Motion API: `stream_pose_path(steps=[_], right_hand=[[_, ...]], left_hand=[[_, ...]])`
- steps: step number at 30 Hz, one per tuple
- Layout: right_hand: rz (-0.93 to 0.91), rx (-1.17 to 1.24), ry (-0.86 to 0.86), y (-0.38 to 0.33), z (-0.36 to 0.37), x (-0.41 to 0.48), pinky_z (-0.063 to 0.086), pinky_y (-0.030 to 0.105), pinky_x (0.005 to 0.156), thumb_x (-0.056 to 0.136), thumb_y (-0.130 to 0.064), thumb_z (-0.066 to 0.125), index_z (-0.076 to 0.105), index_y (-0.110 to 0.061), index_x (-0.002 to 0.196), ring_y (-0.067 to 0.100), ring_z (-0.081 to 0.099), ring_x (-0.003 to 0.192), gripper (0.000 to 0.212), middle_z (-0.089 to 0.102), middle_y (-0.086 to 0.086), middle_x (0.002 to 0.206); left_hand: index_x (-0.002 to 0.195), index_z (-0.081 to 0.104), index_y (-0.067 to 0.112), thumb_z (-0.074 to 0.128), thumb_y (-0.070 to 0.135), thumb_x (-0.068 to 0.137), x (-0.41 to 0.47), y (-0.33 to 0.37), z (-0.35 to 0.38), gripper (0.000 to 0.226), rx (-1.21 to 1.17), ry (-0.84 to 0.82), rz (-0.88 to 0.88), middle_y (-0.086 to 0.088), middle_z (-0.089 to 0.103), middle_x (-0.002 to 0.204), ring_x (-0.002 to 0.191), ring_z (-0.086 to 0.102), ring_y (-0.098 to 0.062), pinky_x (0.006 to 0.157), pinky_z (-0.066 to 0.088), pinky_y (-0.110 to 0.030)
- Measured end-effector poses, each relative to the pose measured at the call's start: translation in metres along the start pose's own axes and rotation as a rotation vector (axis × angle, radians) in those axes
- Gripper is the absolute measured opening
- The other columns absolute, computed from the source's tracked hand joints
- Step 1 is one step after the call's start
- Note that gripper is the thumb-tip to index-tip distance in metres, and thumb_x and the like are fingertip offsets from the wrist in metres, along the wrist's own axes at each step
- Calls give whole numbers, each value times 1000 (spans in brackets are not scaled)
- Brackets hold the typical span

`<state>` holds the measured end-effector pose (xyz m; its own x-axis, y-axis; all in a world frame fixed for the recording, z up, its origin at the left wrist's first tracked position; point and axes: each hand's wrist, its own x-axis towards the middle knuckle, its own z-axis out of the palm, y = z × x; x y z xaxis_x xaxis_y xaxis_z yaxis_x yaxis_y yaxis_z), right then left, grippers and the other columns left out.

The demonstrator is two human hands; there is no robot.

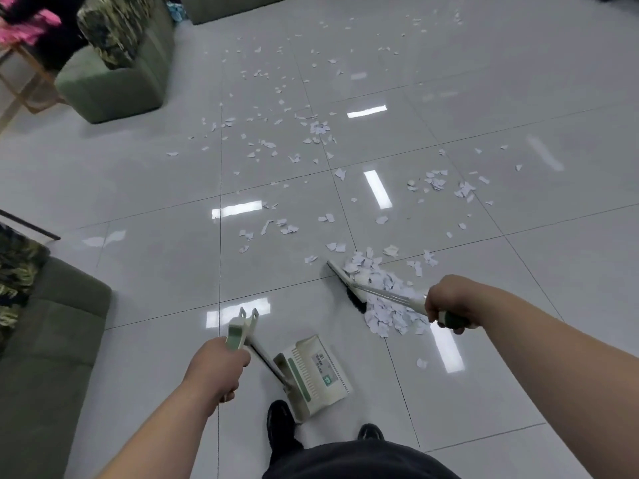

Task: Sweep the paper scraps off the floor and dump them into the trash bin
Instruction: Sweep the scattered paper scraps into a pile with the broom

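While the left hand holds the dustpan, the right hand holds the broom beside piled paper scraps.

Lounge/living rm: green sofas, tiled floor.

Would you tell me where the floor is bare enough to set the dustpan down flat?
Bare tiles lie left of the dustpan, toward the green sofa, and at right, beyond the scrap pile. The middle is crowded: scraps heap against the broom and scatter far ahead.
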<state>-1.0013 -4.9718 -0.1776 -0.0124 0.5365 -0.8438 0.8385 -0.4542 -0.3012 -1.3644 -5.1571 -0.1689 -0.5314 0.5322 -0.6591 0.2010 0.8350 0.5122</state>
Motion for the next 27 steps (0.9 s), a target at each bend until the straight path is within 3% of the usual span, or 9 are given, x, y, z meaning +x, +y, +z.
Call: stream_pose_path(steps=[4,8,13,16,20,27], right_hand=[[-29,52,9,-3,14,-7,34,22,52,73,-1,66,58,2,81,29,55,45,11,58,21,62],[33,265,30,-8,19,-22,32,23,49,69,7,62,55,1,76,24,39,47,12,50,18,60],[159,695,70,-2,21,-41,51,30,52,66,16,54,58,9,109,28,52,54,44,57,21,80],[188,921,116,-13,27,-57,47,26,48,73,13,52,58,3,107,23,50,51,35,58,18,78],[223,995,216,-28,47,-77,46,28,52,66,14,55,59,0,102,26,50,55,39,56,21,88],[342,1109,360,-40,88,-99,49,26,48,79,15,51,57,5,103,24,51,50,26,59,19,78]], left_hand=[[75,42,12,46,-3,79,16,18,1,17,18,-36,35,-6,35,63,49,28,-19,43,27,-23],[78,43,12,46,-4,80,41,37,-5,16,24,-97,71,-4,36,59,48,27,-18,44,27,-22],[80,45,12,46,-4,80,76,57,-16,16,63,-191,110,-4,35,60,48,26,-18,44,25,-22],[76,40,14,46,-5,80,98,70,-22,20,94,-242,146,-5,34,59,48,26,-18,46,24,-22],[74,40,14,46,-3,80,124,81,-29,20,156,-307,197,-6,34,61,50,26,-18,47,24,-23],[72,44,12,49,0,81,160,83,-39,15,279,-393,293,-8,40,61,47,33,-21,48,29,-23]])
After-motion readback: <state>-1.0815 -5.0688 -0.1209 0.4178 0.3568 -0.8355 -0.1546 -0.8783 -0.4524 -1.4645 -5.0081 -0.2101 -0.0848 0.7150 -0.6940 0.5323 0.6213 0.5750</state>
